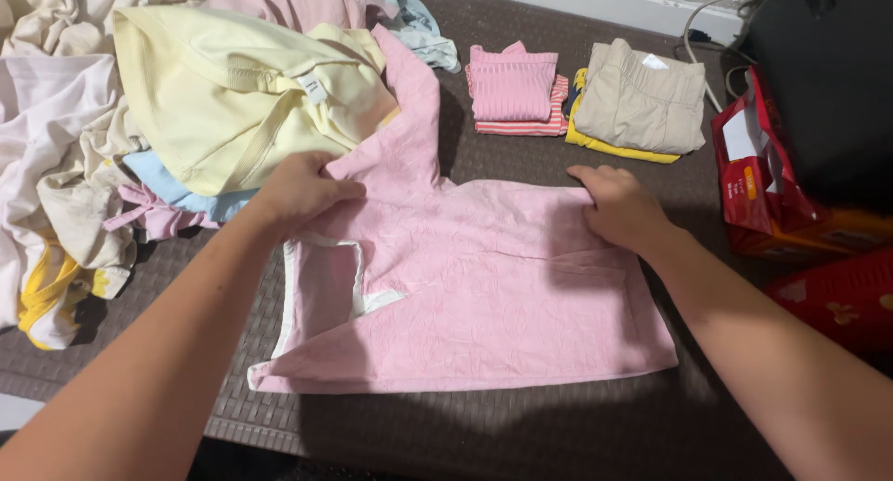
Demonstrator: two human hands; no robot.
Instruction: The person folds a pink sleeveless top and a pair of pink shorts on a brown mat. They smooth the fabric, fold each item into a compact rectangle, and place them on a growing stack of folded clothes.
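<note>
— How far along is the folding, as you judge it?

— Partway, I'd say. The pink garment [465, 286] lies flat on the dark woven table [521, 425], directly under both hands, and its body already looks doubled into a rough rectangle. One sleeve runs up and away from the left hand [299, 191] toward the heap, not yet turned in.

— What are the fingers doing?

— The left hand's fingers [337, 191] are closed in a pinch on the cloth where that sleeve meets the body. The right hand [619, 207] lies on the far right edge of the same garment, fingers curled down and pressing; whether they actually grip a fold I cannot tell.

— Anything finished?

— Beyond the right hand's fingers sit two neat stacks: a folded pink ribbed piece [512, 83] on top of a striped one, and just beside it a folded beige garment [642, 95] over something yellow. Those look done.

— And what is left?

— Plenty. To the left of and beyond the left hand is a loose pile: a pale yellow garment [233, 90] touching the pink sleeve, a light blue piece [172, 188] beneath it, white and cream clothes [46, 155] further out.

— Does anything crowd the work?

— The yellow garment overlaps the sleeve's side, so it could drag along. To the right of the right hand stand red cartons [772, 179], near the garment's edge but apart from it.
</note>
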